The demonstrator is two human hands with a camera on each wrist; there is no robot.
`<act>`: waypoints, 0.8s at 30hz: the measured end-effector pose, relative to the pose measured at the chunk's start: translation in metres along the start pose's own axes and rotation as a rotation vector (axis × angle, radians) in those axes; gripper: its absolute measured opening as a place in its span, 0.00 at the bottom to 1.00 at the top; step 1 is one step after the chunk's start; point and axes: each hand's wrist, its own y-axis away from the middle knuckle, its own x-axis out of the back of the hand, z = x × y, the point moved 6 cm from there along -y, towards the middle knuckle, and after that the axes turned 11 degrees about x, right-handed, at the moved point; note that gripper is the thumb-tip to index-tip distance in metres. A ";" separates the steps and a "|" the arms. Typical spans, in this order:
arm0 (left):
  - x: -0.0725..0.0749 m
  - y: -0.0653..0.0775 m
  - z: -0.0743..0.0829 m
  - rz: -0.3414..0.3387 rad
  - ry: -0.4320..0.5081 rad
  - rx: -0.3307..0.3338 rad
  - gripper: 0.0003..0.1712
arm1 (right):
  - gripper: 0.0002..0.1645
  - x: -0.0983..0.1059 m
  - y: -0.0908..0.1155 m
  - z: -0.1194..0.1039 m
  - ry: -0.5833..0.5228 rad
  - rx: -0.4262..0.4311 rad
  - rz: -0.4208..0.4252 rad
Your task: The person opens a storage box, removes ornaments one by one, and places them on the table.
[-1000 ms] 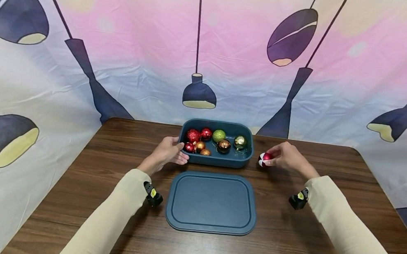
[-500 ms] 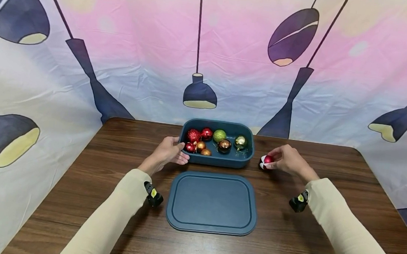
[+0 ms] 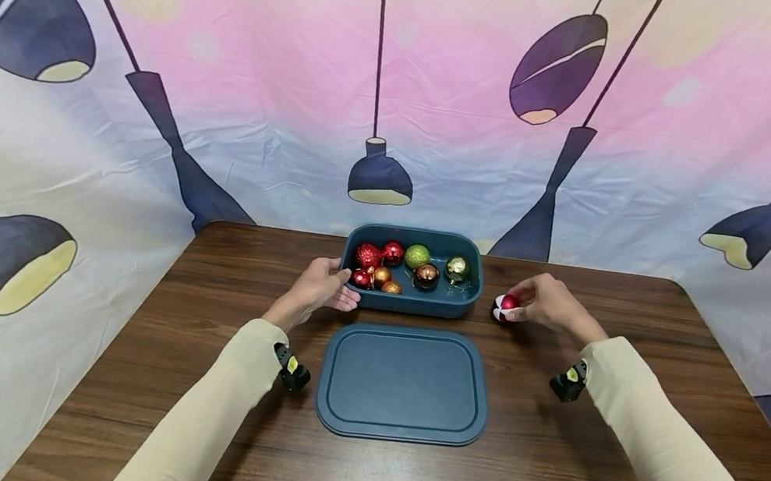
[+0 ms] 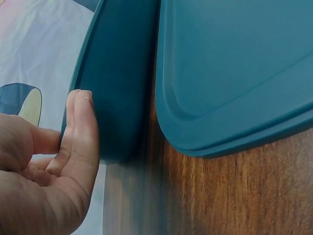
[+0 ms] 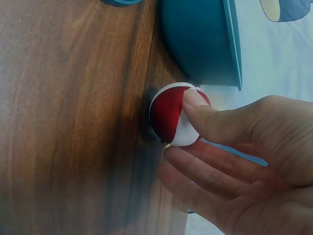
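Observation:
In the head view a dark teal box (image 3: pixel 414 305) stands at the back of the table, with several Christmas balls inside: red ones (image 3: pixel 367 255), a green one (image 3: pixel 417 256), a brown one (image 3: pixel 426 276), a gold one (image 3: pixel 456 269) and small orange ones. My left hand (image 3: pixel 315 288) grips its left front corner, thumb at the rim, fingers (image 4: pixel 80 122) along the outer front wall. To the right of the box, my right hand (image 3: pixel 548 301) pinches a red-and-white Christmas ball (image 5: pixel 168 115) between thumb and fingers, low at the tabletop. Whether the ball touches the wood I cannot tell.
A flat teal lid (image 3: pixel 404 383) lies in front of the box, a narrow gap between them. Both rest on a dark wooden table (image 3: pixel 211 285). A printed cloth (image 3: pixel 287 105) with lamp shapes hangs right behind the table's back edge.
The right hand has dipped very slightly with the red-and-white Christmas ball in it. The left hand and the box have stayed in place.

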 end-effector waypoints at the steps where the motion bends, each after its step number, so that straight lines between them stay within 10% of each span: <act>1: 0.000 0.000 0.000 0.000 0.000 0.002 0.35 | 0.26 0.001 0.000 -0.001 -0.002 0.003 -0.001; 24: -0.001 0.000 -0.001 0.002 -0.005 0.011 0.35 | 0.28 0.039 -0.024 -0.052 0.016 0.047 0.023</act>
